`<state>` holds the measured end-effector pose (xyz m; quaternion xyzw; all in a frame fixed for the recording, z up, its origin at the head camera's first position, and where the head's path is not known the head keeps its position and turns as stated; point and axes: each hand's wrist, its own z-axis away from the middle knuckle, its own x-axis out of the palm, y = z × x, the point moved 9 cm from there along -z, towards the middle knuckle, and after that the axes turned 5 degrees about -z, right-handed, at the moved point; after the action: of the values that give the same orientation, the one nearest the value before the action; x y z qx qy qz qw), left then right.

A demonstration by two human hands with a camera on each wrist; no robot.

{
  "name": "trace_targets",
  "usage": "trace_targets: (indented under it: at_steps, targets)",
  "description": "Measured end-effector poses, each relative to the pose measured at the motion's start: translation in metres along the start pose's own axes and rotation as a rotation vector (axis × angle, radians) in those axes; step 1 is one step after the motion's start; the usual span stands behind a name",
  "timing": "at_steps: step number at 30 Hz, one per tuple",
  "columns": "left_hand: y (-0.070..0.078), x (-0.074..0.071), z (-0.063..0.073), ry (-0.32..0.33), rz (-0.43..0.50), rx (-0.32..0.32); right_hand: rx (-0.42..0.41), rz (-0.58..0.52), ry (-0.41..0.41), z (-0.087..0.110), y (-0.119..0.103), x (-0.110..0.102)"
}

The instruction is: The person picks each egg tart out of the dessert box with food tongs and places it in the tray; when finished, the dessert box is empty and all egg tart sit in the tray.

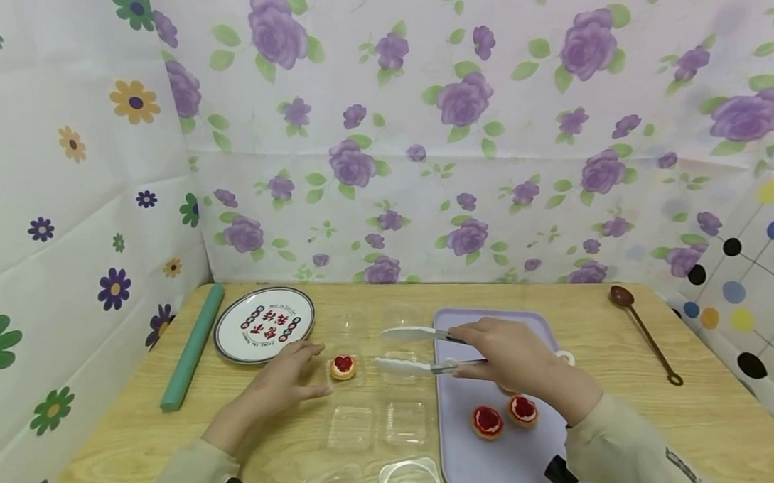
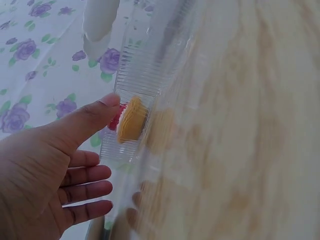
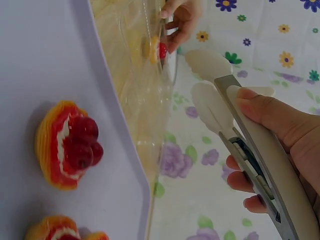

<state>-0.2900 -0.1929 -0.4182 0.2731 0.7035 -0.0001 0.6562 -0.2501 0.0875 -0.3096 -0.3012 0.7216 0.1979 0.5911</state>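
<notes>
My left hand [image 1: 273, 380] is beside a berry-topped tart [image 1: 343, 367], its fingers spread and nothing held. That tart sits in a clear plastic container [image 2: 137, 75]; in the left wrist view the thumb is close to the tart, though whether they touch I cannot tell. My right hand [image 1: 515, 354] grips a pair of tongs [image 3: 250, 145] with white tips. The tongs' tips are spread apart with nothing between them, above the clear containers and pointing left. Under the right forearm, tarts [image 1: 487, 423] stand on a lilac tray [image 1: 472, 466], one partly hidden by the hand.
Several clear containers [image 1: 350, 427] stand in rows left of the tray. A white plate [image 1: 236, 332] with red lettering lies at the back left, beside a green roll [image 1: 192, 351]. A brown ladle [image 1: 646, 335] lies at the right. Floral cloth [image 1: 385, 199] hangs behind the table.
</notes>
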Motion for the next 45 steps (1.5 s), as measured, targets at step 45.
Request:
trace_targets:
  at_steps: [45]
  targets:
    - [-0.009,0.004,-0.001,0.025,0.09,-0.014,-0.118,0.081,-0.144,-0.067,-0.054,0.038]
